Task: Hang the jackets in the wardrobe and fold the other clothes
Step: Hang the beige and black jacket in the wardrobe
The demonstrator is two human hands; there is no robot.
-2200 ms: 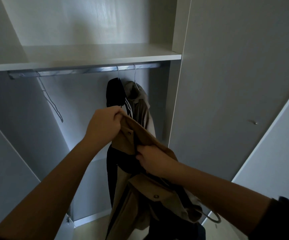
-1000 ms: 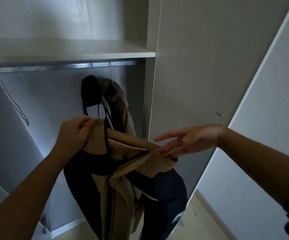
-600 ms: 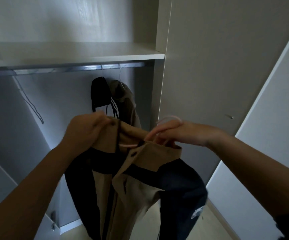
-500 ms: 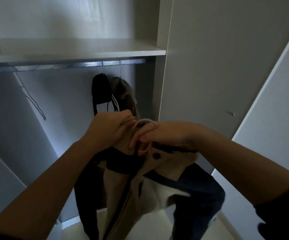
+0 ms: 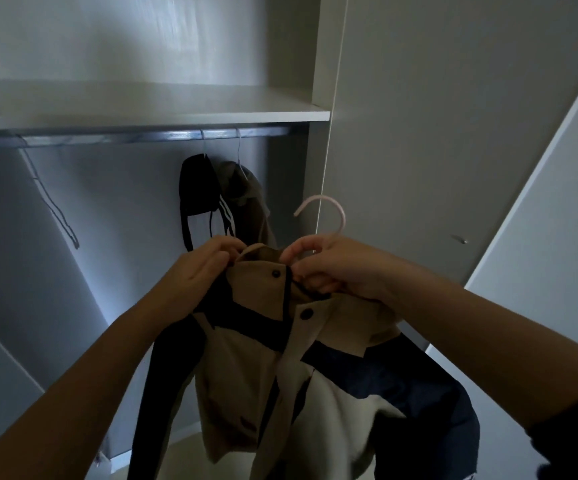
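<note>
I hold a tan, cream and navy jacket (image 5: 280,368) up in front of the open wardrobe. My left hand (image 5: 200,268) grips the left side of its collar. My right hand (image 5: 336,268) grips the collar's right side together with the neck of a pale pink hanger (image 5: 332,211), whose hook sticks up above my fingers. The hanger's body is hidden inside the jacket. Above runs the metal rail (image 5: 124,137), where a black jacket (image 5: 199,194) and an olive-brown jacket (image 5: 249,199) hang side by side.
A white shelf (image 5: 149,116) sits just above the rail. An empty wire hanger (image 5: 53,206) hangs at the rail's left end. A closed wardrobe door (image 5: 436,133) stands to the right, and another pale panel (image 5: 557,220) angles in at the far right.
My right hand left the jacket, reached right, and came back with the pink hanger. Both hands then rose at the collar; the hook now stands clear above my fingers.
</note>
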